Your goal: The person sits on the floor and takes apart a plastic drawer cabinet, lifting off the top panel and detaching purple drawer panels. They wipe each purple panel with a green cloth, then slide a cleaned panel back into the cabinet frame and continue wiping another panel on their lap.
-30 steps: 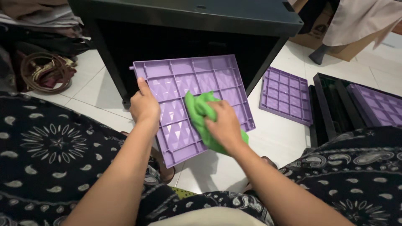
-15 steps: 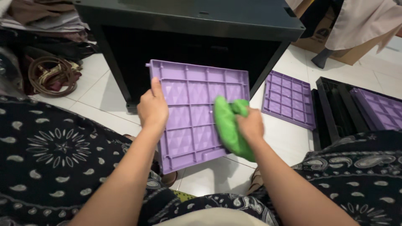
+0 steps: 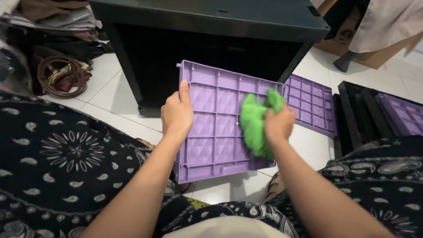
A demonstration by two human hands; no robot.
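Closest in, the person's knees in black cloth with a pale paisley print point(image 3: 66, 154) spread to either side of both forearms. The left hand point(image 3: 177, 113) grips the left edge of a purple ribbed plastic panel point(image 3: 216, 132), thumb laid up along the front near its top corner and the fingers curled behind the rim. The panel stands tilted, its lower edge down near the white tiled floor point(image 3: 110, 101) between the knees and its gridded face turned toward the person. The right hand point(image 3: 280, 125) is clenched around a bunched green cloth point(image 3: 255, 123), pressing it against the right half of the panel; the cloth hangs in folds to the left of and below the fist. Just beyond the right hand, a second purple grid panel point(image 3: 310, 103) lies flat on the tiles, close to the held panel's right edge. Further to the right of that hand sits a black frame point(image 3: 352, 119) with another purple piece point(image 3: 403, 114) in it. Straight ahead of both hands, behind the held panel, stands a black cabinet point(image 3: 211, 26) with a dark open front. Well off beyond the left hand, a brown bag with looped straps point(image 3: 59, 77) rests on the floor under a pile of clothes point(image 3: 53, 17). Far past the right hand, a cardboard box point(image 3: 374, 55) is partly covered by pale fabric point(image 3: 387, 24).
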